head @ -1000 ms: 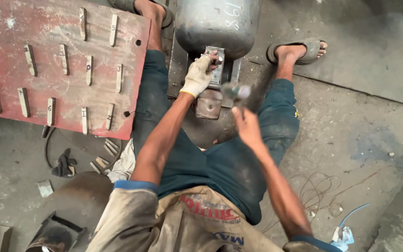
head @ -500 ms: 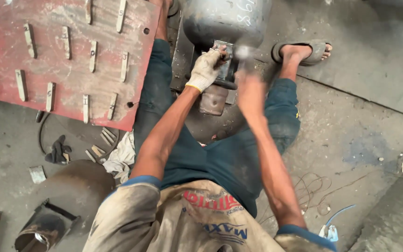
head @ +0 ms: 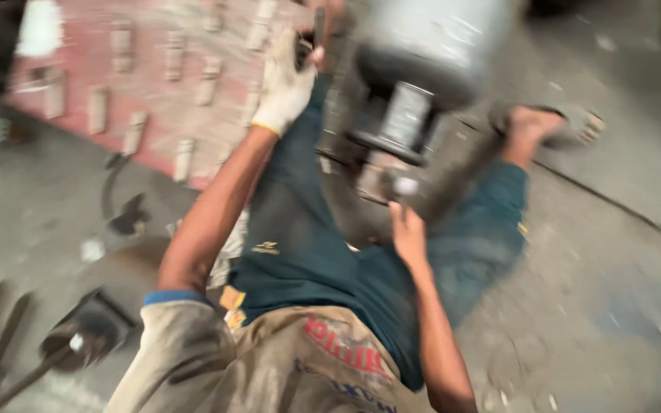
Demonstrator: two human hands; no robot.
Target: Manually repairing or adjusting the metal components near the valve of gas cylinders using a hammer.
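My gloved left hand [head: 284, 80] clamps a dark, blurred tool [head: 311, 38] beside the grey metal cylinder [head: 430, 46]. My bare right hand [head: 407, 233] grips a small metal hammer [head: 401, 186], fingers wrapped tight for control.

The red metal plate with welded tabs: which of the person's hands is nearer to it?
Left. The gloved left hand hovers at the red plate edge; the bare right hand is lower, below the grey cylinder.

left arm stretched way out, gloved left hand [head: 288, 80] curled shut up top; bare right hand [head: 407, 233] closed, arm bent nearer in
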